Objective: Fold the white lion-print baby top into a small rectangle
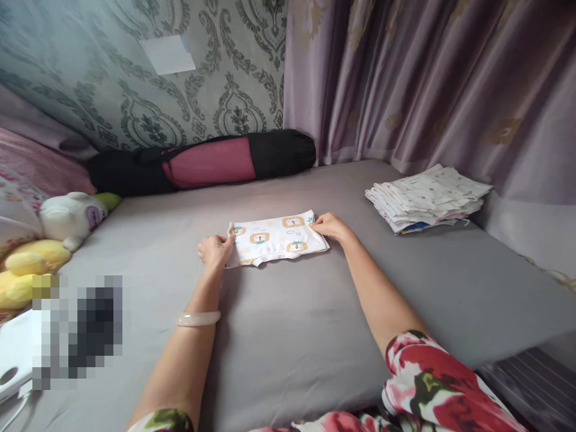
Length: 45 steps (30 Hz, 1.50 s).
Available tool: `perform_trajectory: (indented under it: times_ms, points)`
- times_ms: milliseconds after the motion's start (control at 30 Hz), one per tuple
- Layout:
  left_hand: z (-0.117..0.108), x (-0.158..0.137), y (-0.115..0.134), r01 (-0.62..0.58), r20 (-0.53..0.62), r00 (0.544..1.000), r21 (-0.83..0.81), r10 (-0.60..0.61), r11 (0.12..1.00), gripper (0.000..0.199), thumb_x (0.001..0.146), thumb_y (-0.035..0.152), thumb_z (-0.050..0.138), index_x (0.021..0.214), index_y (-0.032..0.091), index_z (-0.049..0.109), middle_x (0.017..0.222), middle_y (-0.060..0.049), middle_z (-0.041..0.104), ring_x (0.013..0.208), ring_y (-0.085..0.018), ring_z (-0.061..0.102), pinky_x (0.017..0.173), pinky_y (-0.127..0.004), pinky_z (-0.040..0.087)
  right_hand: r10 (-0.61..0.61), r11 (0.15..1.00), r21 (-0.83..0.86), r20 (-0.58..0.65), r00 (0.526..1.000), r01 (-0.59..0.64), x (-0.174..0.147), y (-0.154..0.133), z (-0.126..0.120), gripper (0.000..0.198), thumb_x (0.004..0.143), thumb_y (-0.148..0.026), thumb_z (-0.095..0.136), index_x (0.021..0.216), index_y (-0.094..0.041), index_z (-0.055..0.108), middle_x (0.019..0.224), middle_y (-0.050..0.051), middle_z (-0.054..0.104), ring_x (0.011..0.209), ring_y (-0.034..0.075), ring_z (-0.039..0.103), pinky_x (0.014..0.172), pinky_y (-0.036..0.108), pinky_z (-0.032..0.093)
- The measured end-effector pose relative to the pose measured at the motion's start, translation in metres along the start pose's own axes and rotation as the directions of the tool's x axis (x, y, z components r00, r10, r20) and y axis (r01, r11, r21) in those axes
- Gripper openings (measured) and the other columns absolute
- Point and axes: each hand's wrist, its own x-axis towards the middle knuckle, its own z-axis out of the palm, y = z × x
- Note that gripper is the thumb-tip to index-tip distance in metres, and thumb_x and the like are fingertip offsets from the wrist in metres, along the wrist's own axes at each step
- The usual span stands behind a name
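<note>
A small white shirt (274, 238) printed with tan lion faces lies folded into a flat rectangle on the grey bed sheet (288, 324). Its neckline faces me. My left hand (216, 249) pinches the left edge of the shirt between thumb and fingers. At the opposite end, my right hand (332, 227) has its fingers closed on the upper right edge. The fingertips beneath the fabric are hidden on both sides.
Folded white printed clothes (427, 195) form a stack at the right. Along the wall lies a long black and maroon bag (207, 162). Plush toys (69, 217) sit at the left, near a white device (18, 354) with a cable. Purple curtains (405, 78) hang behind.
</note>
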Motion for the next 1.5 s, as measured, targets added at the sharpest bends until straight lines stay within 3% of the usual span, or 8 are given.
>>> perform_trajectory:
  times_ms: [133, 333, 600, 800, 1000, 1200, 1367, 1500]
  points:
    - [-0.005, 0.0, 0.001, -0.027, 0.039, 0.999, -0.12, 0.032, 0.992, 0.027, 0.079, 0.046, 0.061, 0.076, 0.02, 0.068, 0.075, -0.011, 0.071, 0.083, -0.029, 0.065, 0.074, -0.034, 0.043, 0.003, 1.0, 0.015, -0.006, 1.0, -0.003, 0.001, -0.002, 0.002, 0.025, 0.08, -0.041, 0.065, 0.078, -0.018, 0.075, 0.075, 0.003, 0.071, 0.071, 0.014, 0.063, 0.053, 0.021, 0.035]
    - [-0.026, -0.005, 0.006, 0.002, 0.155, 0.986, -0.413, 0.068, 0.911, 0.025, 0.067, 0.042, 0.07, 0.073, 0.018, 0.067, 0.052, 0.0, 0.057, 0.054, -0.017, 0.054, 0.054, -0.026, 0.036, 0.026, 1.0, -0.01, 0.01, 1.0, -0.026, -0.002, -0.005, 0.0, 0.026, 0.078, -0.041, 0.065, 0.08, -0.018, 0.076, 0.079, 0.007, 0.073, 0.072, 0.017, 0.065, 0.053, 0.022, 0.035]
    - [-0.065, -0.011, 0.024, 0.047, 0.274, 0.96, -0.362, 0.058, 0.931, 0.028, 0.053, 0.041, 0.079, 0.061, 0.017, 0.067, 0.049, 0.003, 0.047, 0.053, -0.013, 0.042, 0.051, -0.025, 0.031, 0.02, 0.999, 0.048, -0.021, 1.0, -0.019, -0.001, -0.006, -0.006, 0.015, 0.07, -0.029, 0.068, 0.075, -0.017, 0.075, 0.07, 0.004, 0.069, 0.069, 0.016, 0.063, 0.05, 0.021, 0.035]
    - [-0.085, -0.011, 0.047, -0.038, 0.261, 0.954, -0.377, 0.146, 0.925, 0.036, 0.055, 0.051, 0.079, 0.071, 0.02, 0.073, 0.05, 0.003, 0.043, 0.052, -0.013, 0.035, 0.049, -0.026, 0.025, 0.026, 0.989, 0.149, -0.134, 0.991, -0.006, -0.003, -0.007, -0.04, 0.015, 0.065, -0.027, 0.074, 0.072, -0.015, 0.073, 0.059, -0.002, 0.063, 0.06, 0.012, 0.06, 0.052, 0.018, 0.038]
    - [-0.075, -0.017, 0.088, -0.074, 0.271, 0.933, -0.501, 0.237, 0.862, 0.035, 0.057, 0.051, 0.079, 0.07, 0.019, 0.073, 0.051, 0.002, 0.048, 0.05, -0.011, 0.036, 0.05, -0.026, 0.024, 0.09, 0.97, 0.241, -0.211, 0.973, -0.037, -0.019, 0.0, -0.092, 0.01, 0.07, -0.022, 0.073, 0.071, -0.012, 0.072, 0.052, 0.002, 0.064, 0.045, 0.009, 0.055, 0.048, 0.019, 0.041]
    - [-0.057, -0.042, 0.147, -0.14, 0.248, 0.878, -0.684, 0.409, 0.716, 0.032, 0.055, 0.047, 0.08, 0.06, 0.018, 0.066, 0.056, 0.0, 0.056, 0.051, -0.009, 0.038, 0.049, -0.025, 0.024, 0.205, 0.864, 0.501, -0.264, 0.942, -0.047, -0.027, 0.018, -0.139, 0.007, 0.079, -0.014, 0.064, 0.08, -0.009, 0.069, 0.069, 0.009, 0.074, 0.049, 0.01, 0.063, 0.04, 0.015, 0.038]
    - [-0.039, -0.066, 0.199, -0.144, 0.233, 0.82, -0.8, 0.523, 0.583, 0.029, 0.057, 0.04, 0.08, 0.058, 0.016, 0.064, 0.057, -0.001, 0.056, 0.05, -0.007, 0.037, 0.047, -0.023, 0.022, 0.286, 0.83, 0.556, -0.361, 0.888, -0.042, -0.029, 0.049, -0.176, 0.007, 0.084, -0.014, 0.063, 0.088, -0.007, 0.065, 0.079, 0.012, 0.075, 0.055, 0.013, 0.068, 0.042, 0.016, 0.043]
    - [-0.018, -0.081, 0.243, -0.095, 0.26, 0.766, -0.858, 0.587, 0.504, 0.027, 0.06, 0.038, 0.079, 0.059, 0.015, 0.064, 0.061, -0.002, 0.059, 0.051, -0.007, 0.039, 0.048, -0.023, 0.023, 0.356, 0.834, 0.55, -0.47, 0.807, -0.047, -0.026, 0.078, -0.204, 0.014, 0.084, -0.012, 0.06, 0.097, -0.008, 0.064, 0.083, 0.011, 0.073, 0.061, 0.016, 0.07, 0.049, 0.021, 0.051]
